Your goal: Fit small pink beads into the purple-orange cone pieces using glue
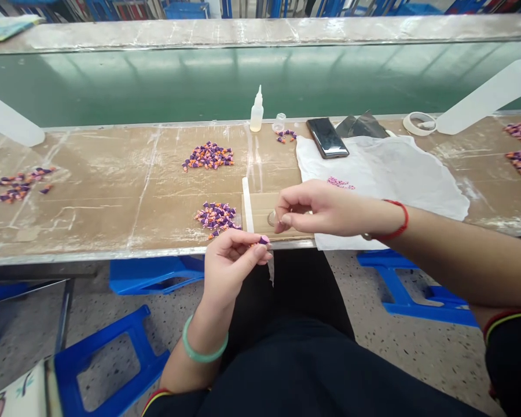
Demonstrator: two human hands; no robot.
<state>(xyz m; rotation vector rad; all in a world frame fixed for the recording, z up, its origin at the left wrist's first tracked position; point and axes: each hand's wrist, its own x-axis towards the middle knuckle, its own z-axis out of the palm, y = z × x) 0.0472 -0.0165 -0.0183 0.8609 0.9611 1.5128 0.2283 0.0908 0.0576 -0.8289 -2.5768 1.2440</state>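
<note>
Between the thumb and fingers of my left hand point(234, 260) is a small purple, pink and orange figurine point(264, 239), held at the table's front edge. My right hand point(308, 209) hovers to its right, above a piece of cardboard point(260, 202), with its fingers pinched together. What it grips, if anything, is too small to make out. A white strip point(247, 205) lies along the cardboard's left side. Just left of that sits a pile of similar figurines point(217, 217), and a second pile point(208, 156) lies farther back. Tiny pink pieces point(341, 183) rest on a white cloth point(386, 168).
Toward the back stand a dropper bottle point(256, 113) and a small clear cup point(279, 123), with a few figurines nearby. A phone point(327, 138) and a tape roll point(419, 124) lie to the right. More figurines point(21, 184) sit far left. Blue stools point(108, 353) stand below.
</note>
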